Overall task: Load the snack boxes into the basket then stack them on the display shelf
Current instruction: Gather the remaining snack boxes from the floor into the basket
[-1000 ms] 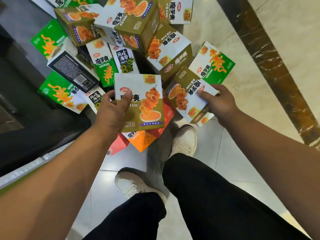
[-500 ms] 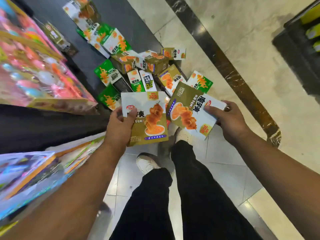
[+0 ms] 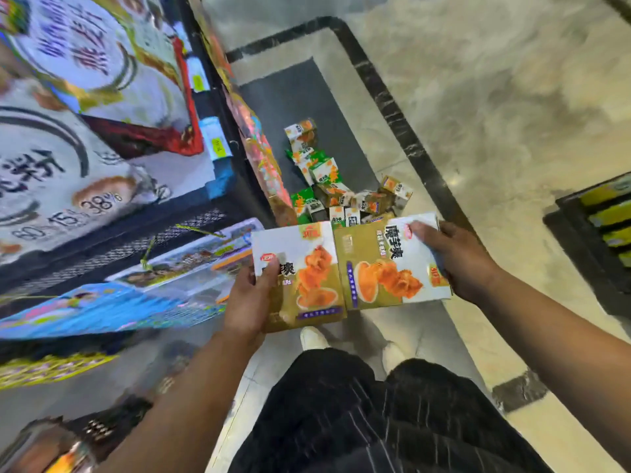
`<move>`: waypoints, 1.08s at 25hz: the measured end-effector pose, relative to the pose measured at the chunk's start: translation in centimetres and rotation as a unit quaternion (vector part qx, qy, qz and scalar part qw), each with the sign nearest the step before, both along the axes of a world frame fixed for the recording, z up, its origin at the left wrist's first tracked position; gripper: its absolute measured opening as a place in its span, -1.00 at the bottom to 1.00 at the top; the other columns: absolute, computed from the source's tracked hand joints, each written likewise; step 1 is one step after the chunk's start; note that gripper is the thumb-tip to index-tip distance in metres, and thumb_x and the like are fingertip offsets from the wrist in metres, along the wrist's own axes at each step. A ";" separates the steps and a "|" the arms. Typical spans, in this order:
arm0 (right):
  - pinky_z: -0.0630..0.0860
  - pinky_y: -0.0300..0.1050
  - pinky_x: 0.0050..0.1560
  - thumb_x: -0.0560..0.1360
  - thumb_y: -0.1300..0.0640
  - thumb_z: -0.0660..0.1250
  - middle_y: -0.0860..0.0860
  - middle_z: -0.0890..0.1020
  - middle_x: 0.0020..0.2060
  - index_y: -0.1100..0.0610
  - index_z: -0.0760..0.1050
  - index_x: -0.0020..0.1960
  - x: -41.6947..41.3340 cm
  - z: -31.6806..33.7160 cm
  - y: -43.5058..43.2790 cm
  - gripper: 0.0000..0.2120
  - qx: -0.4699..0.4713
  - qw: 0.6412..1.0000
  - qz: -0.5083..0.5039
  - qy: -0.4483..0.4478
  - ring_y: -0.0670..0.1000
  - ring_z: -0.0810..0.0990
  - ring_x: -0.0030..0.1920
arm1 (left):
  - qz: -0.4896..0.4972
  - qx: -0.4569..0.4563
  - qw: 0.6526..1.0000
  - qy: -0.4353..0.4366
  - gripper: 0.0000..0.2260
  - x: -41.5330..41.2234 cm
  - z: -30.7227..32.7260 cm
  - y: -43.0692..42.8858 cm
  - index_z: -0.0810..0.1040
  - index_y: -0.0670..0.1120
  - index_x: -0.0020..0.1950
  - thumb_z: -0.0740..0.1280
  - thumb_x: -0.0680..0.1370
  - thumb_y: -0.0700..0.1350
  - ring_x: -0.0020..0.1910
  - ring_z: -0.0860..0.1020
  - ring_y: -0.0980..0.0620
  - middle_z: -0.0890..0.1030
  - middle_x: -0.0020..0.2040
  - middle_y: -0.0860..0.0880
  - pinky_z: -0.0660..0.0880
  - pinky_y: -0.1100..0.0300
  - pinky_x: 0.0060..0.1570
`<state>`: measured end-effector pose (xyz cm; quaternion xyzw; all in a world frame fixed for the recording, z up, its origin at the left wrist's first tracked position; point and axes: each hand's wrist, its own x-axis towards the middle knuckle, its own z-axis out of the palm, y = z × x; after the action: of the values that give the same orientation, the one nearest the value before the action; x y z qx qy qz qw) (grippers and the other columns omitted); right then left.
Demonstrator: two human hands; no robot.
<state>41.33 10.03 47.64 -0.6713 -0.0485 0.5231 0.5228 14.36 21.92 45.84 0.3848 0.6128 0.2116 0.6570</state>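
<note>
My left hand (image 3: pixel 247 300) grips a white-and-olive snack box (image 3: pixel 307 281) by its left edge, thumb on its face. My right hand (image 3: pixel 454 259) grips a second olive snack box (image 3: pixel 382 268) by its right end. The two boxes are held side by side at waist height, their inner edges touching. Beyond them on the floor lies a pile of green and olive snack boxes (image 3: pixel 334 192) next to the shelf base. No basket is visible.
A black display shelf (image 3: pixel 218 138) full of colourful packaged goods runs along the left, blurred by motion. Marble floor with a black inlay strip (image 3: pixel 403 131) spreads to the right. A dark rack with yellow items (image 3: pixel 601 227) stands at the right edge. My legs and white shoes are below.
I have stood up from the pile, which is now farther away and smaller. Both hands rose with their boxes, and the boxes came together. The view swung toward the shelf on the left.
</note>
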 end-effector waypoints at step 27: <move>0.59 0.08 0.10 0.39 0.30 0.49 0.10 0.66 0.10 0.00 0.45 0.18 -33.3 7.0 -6.0 -0.55 0.149 0.857 0.492 -0.030 0.10 0.66 0.08 | 0.511 0.112 0.843 -0.126 -0.62 -30.2 7.9 -34.0 0.50 -0.10 0.28 0.37 0.54 0.06 0.04 0.67 -0.19 0.66 0.15 -0.17 0.60 -0.17 -0.01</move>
<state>8.05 4.01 54.68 -0.4891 -0.4653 0.6787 0.2892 -15.81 -12.11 53.75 0.0580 0.6068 0.6309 0.4799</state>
